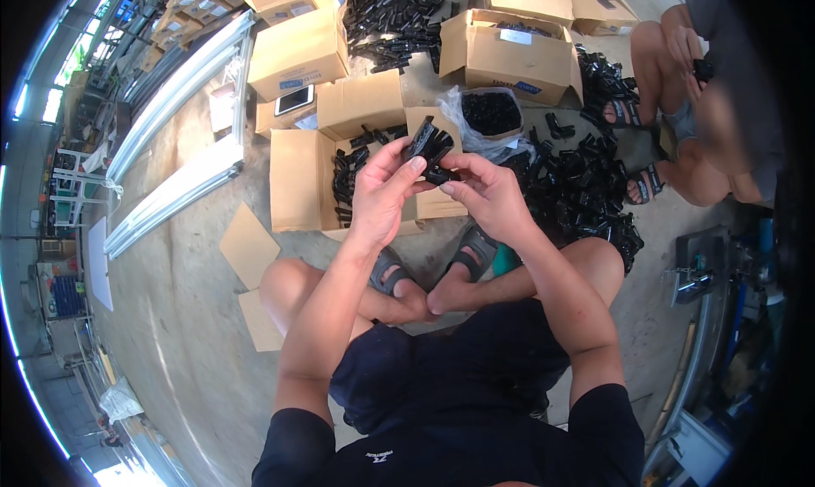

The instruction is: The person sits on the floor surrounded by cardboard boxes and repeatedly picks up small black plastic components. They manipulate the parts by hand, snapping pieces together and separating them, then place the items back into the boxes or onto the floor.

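A: Where is the black plastic clip piece?

B: Between both hands: left hand and right hand each pinch it above the open cardboard box.

A: Progress?

B: Few parts lie boxed; a big black pile remains on the floor, right.

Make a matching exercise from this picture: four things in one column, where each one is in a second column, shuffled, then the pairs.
Things:
1. black plastic part
2. phone
3. clear bag of black parts
4. loose cardboard sheet

Places:
A. flat on the floor, left of the person's knee
B. held between left hand and right hand
C. lying on a carton
D. on the floor next to a closed carton, beyond the hands

Pairs: 1-B, 2-C, 3-D, 4-A
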Action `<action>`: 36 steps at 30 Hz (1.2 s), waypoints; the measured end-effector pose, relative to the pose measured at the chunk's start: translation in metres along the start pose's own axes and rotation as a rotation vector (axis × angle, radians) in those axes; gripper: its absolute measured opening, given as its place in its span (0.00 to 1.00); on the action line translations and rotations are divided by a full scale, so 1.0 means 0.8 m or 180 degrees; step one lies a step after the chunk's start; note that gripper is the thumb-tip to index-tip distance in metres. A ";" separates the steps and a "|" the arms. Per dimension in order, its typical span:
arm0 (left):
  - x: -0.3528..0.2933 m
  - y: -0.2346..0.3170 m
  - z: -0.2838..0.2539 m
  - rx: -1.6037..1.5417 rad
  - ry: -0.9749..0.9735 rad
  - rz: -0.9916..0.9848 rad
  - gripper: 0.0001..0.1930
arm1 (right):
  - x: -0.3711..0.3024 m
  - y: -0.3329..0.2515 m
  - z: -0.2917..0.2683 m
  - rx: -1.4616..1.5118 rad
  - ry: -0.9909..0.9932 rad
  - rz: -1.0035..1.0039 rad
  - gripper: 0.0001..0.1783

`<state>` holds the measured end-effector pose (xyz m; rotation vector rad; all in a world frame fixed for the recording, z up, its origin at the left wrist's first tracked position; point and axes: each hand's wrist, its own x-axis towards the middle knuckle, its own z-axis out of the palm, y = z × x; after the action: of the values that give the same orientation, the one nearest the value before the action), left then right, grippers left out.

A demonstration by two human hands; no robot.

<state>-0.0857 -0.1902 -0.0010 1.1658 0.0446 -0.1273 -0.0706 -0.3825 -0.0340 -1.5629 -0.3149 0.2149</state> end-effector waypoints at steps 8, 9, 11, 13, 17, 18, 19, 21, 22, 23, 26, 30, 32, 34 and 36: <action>0.003 0.008 -0.004 0.0137 -0.0161 0.0089 0.18 | 0.004 -0.017 -0.008 -0.0666 0.0180 -0.0908 0.20; 0.003 0.007 -0.005 0.0173 -0.0150 0.0103 0.18 | 0.004 -0.019 -0.008 -0.0749 0.0167 -0.0996 0.21; 0.002 0.007 -0.005 0.0257 -0.0132 0.0132 0.18 | 0.005 -0.017 -0.005 -0.1046 0.0203 -0.1300 0.21; 0.002 0.003 -0.008 0.0405 -0.0116 0.0173 0.18 | 0.006 -0.017 -0.004 -0.1297 0.0255 -0.1582 0.21; -0.002 0.004 -0.009 0.0802 -0.0081 0.0353 0.19 | 0.006 -0.017 -0.002 -0.1409 0.0319 -0.1757 0.20; -0.003 0.005 -0.008 0.0807 -0.0059 0.0370 0.18 | 0.005 -0.017 -0.002 -0.1363 0.0317 -0.1715 0.20; -0.005 0.006 -0.006 0.0814 -0.0037 0.0393 0.18 | 0.004 -0.017 -0.001 -0.1292 0.0350 -0.1618 0.19; -0.004 0.005 -0.003 0.0652 -0.0006 0.0411 0.18 | 0.000 -0.018 0.001 -0.1148 0.0414 -0.1424 0.19; -0.004 0.004 -0.002 0.0485 0.0010 0.0405 0.18 | 0.000 -0.015 0.003 -0.1134 0.0480 -0.1448 0.18; -0.003 0.002 -0.002 0.0319 0.0024 0.0399 0.18 | 0.001 -0.011 0.005 -0.1120 0.0546 -0.1472 0.18; -0.003 -0.001 -0.006 0.0336 -0.0087 0.0257 0.19 | 0.001 -0.012 0.008 -0.1160 0.0582 -0.1572 0.18; -0.003 -0.002 -0.010 0.0435 -0.0116 0.0221 0.19 | 0.001 -0.018 0.006 -0.1200 0.0403 -0.1550 0.17; -0.002 0.000 -0.012 0.0507 -0.0112 0.0169 0.19 | 0.001 -0.016 0.002 -0.1289 0.0365 -0.1582 0.18; -0.002 0.004 -0.012 0.0532 -0.0120 0.0141 0.19 | 0.002 -0.016 -0.003 -0.1373 0.0314 -0.1606 0.18; -0.002 0.008 -0.011 0.0578 -0.0133 0.0129 0.19 | 0.003 -0.019 -0.008 -0.1451 0.0251 -0.1621 0.18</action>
<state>-0.0864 -0.1797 0.0019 1.3440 -0.0280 -0.1216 -0.0673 -0.3879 -0.0183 -1.8708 -0.7226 -0.3375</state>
